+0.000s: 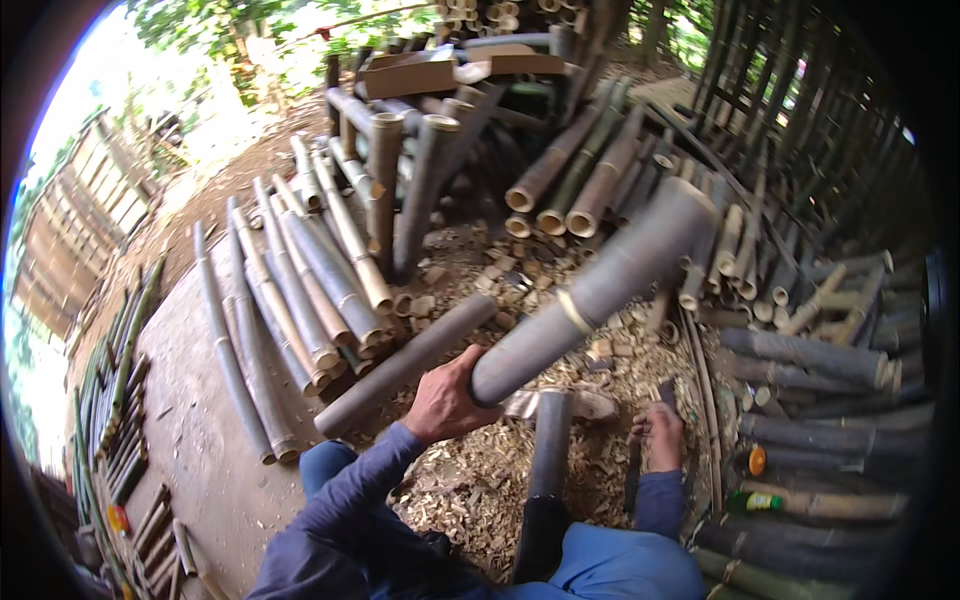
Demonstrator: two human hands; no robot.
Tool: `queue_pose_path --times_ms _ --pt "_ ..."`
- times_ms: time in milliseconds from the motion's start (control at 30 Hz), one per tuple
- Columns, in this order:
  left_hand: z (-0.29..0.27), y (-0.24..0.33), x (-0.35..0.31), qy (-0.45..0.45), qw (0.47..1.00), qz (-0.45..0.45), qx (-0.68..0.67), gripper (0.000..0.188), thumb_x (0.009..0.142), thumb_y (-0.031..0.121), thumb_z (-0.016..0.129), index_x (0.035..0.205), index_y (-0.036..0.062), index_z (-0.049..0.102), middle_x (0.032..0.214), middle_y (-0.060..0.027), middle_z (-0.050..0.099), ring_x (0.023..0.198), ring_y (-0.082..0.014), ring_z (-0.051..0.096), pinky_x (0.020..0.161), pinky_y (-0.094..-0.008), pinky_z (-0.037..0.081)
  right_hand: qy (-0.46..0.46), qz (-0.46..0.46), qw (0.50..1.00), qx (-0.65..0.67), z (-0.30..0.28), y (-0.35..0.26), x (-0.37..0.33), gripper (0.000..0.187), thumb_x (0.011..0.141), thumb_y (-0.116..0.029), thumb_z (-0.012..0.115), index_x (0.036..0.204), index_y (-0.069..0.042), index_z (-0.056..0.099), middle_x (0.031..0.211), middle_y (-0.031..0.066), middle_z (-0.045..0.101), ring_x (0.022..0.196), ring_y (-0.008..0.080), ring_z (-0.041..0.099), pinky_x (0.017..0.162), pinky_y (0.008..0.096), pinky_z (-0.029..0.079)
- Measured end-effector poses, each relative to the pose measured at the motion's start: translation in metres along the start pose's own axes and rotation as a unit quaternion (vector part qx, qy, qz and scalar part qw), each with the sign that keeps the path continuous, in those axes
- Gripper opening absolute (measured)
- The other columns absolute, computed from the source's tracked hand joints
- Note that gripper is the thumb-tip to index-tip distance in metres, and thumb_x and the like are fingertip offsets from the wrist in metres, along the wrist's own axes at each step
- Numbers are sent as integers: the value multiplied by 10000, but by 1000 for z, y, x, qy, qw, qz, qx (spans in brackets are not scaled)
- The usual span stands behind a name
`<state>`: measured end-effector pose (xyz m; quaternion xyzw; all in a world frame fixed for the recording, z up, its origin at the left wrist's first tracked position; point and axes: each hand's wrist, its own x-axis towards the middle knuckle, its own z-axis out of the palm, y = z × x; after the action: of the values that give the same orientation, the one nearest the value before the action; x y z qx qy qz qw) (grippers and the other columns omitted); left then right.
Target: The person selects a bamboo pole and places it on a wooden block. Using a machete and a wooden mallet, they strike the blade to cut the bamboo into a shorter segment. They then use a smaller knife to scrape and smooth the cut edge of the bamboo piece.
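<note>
My left hand (445,398) is closed round the lower end of a thick grey-brown bamboo section (540,335). That section slants up to the right, clear of the ground, with a pale ring at a node; its far end is blurred. Low on the right, my right hand (662,440) is closed on a dark, narrow, blade-like tool (632,478), partly hidden by the hand. Between my legs a shorter dark bamboo piece (551,445) leans toward a pale wooden block (590,403). Behind my left hand, another bamboo piece (410,365) lies slantwise.
Wood chips (460,480) cover the ground before me. Long bamboo poles (305,290) lie to the left, with thinner sticks (125,400) farther out. Bamboo stacks (810,440) line the right side. Cardboard boxes (410,78) rest on the far pile. A green bottle (755,500) lies at right.
</note>
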<state>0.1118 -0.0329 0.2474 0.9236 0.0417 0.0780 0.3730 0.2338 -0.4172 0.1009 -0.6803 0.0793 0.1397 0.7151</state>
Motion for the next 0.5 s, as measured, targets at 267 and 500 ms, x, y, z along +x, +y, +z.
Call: queue_pose_path --times_ms 267,500 --pt "86 -57 -28 -115 887 -244 -374 719 653 216 898 1254 -20 583 1049 -94 681 926 -188 670 833 -351 563 118 27 886 -447 -91 181 -23 312 889 -196 759 975 -13 520 939 174 568 879 357 566 822 459 471" --pt "107 -63 -17 -83 836 -242 -486 769 694 182 882 1336 -43 524 1094 -115 659 979 -201 654 884 -358 558 208 -56 878 -428 -98 197 -20 333 907 -175 739 1080 -6 509 1065 205 538 1042 389 537 913 506 445"
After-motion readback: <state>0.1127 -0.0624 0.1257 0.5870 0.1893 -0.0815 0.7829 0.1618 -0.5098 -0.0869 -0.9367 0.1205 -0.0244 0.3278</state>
